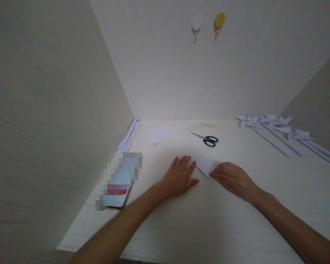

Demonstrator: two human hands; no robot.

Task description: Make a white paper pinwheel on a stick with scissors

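Observation:
A white sheet of paper [205, 164], folded along a slanting edge, lies on the table between my hands. My left hand [180, 178] rests flat with its fingers spread, the fingertips touching the paper's left corner. At the paper's right corner, my right hand [232, 179] has its thumb and fingers pinched together on the edge. Beyond the paper lies a pair of scissors [208, 140] with black handles, its blades closed and pointing left. A flat square of white paper [158, 134] is farther back on the left.
Paper pinwheels [277, 124] on rolled sticks lie at the right. Rolled paper sticks [129, 135] sit by the left wall, with a phone [119, 183], partly blurred, nearer me. Small toothpick-like pieces [154, 145] lie near the square. Two hooks [219, 22] are on the back wall.

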